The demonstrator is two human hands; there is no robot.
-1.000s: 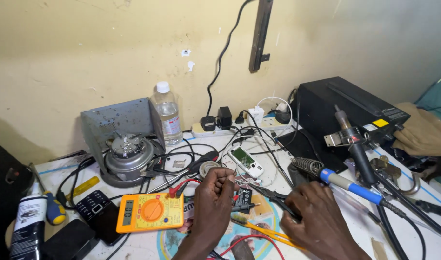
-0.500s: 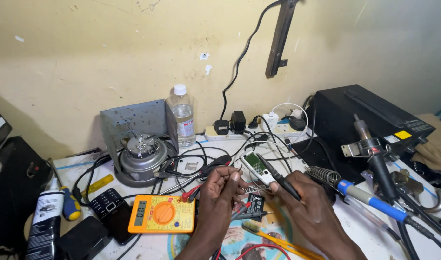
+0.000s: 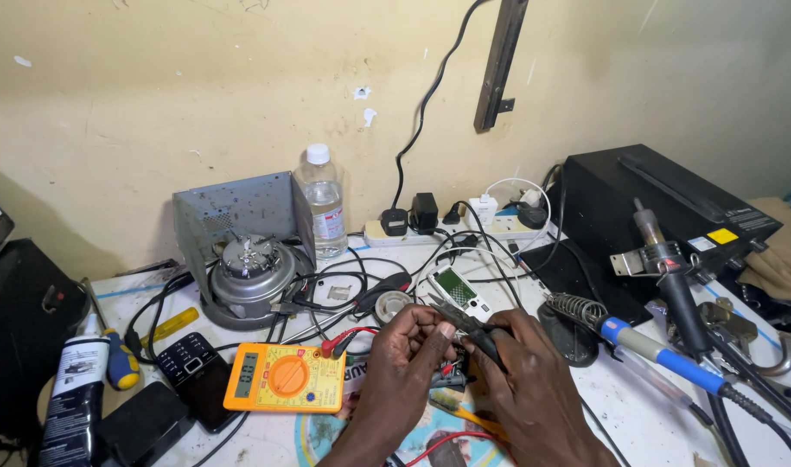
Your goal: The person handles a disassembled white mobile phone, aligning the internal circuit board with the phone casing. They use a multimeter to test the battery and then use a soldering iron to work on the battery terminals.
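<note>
At lower centre of the frame, our right hand (image 3: 534,389) grips dark pliers (image 3: 465,322) while our left hand (image 3: 408,355) pinches a small circuit board (image 3: 447,374) still wired to the orange multimeter (image 3: 285,378)

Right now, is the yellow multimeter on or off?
On. The yellow multimeter shows dark digits on its display, and red and black leads are plugged in. The reading is too small to tell.

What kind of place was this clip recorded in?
Likely a small electronics repair bench: an orange multimeter lies on the cluttered table, a soldering iron rests in a coil stand, and the hands work with pliers over a small circuit board.
</note>
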